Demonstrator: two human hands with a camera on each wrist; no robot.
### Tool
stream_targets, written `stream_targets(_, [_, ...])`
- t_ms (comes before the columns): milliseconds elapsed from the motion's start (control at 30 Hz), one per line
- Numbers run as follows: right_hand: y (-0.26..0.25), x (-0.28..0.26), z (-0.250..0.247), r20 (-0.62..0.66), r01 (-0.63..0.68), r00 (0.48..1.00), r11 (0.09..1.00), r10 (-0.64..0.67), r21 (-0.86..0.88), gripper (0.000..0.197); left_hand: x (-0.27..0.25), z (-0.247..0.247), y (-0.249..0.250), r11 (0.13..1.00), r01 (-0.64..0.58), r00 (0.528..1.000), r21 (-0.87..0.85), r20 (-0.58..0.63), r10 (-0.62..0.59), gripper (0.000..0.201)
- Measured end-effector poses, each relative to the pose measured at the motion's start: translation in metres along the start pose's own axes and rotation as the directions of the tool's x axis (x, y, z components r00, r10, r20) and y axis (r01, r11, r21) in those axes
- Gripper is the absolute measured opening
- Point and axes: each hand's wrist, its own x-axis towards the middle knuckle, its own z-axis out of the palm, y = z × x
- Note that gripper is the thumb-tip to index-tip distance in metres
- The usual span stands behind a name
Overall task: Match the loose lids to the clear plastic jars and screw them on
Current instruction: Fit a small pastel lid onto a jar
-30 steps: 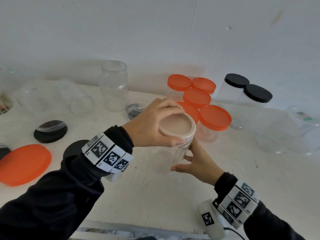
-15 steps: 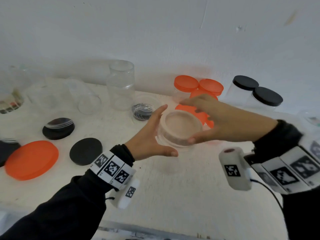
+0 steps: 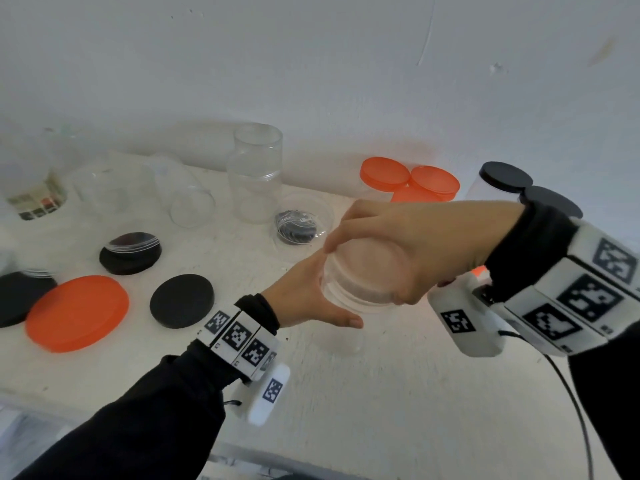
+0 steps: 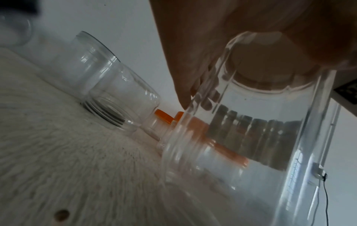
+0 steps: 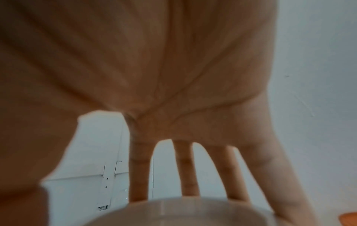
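Right grip (image 3: 415, 244) clasps the clear lid (image 3: 363, 271) atop the clear jar (image 4: 251, 152), mid table (image 3: 415, 427), left grip (image 3: 301, 303) wrapped round its wall; orange-lidded jars (image 3: 384, 173) stand partly hidden behind, black lid (image 3: 181, 301) lies left.

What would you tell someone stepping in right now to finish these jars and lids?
Left hand holds the clear plastic jar by its side. Right hand grips the translucent round lid on its mouth from above; how tight it sits, I cannot tell.
Done: orange-lidded jars and black-lidded jars stand capped at the back right.
Left to do: the tall open clear jar at the back, clear jars lying beside it, the large loose orange lid and flat black lid on the left.
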Motion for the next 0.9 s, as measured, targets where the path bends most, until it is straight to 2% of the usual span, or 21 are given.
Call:
stream_targets(233, [0.001,0.001,0.004,0.014,0.025,1.0,1.0,-0.025,-0.004,0.083,0.001,-0.003,-0.001,1.0,0.031,0.999,-0.002,0.03,-0.031,0.082])
stream_targets(500, [-0.001,0.005,0.006,0.044,0.028,0.999,1.0,-0.028,0.008,0.083,-0.001,-0.004,0.006,0.999,-0.01,0.997,-0.048,0.073,0.013,0.069])
stream_targets(800, [-0.003,0.004,0.01,-0.095,-0.057,0.994,0.997,0.051,-0.052,0.081,0.0,-0.002,0.003,1.0,0.014,0.999,-0.018,0.046,-0.013,0.084])
stream_targets(900, [-0.004,0.003,0.013,-0.132,-0.082,0.989,0.994,0.072,-0.067,0.079,-0.001,0.0,0.005,0.999,0.016,0.999,-0.033,0.045,-0.014,0.079])
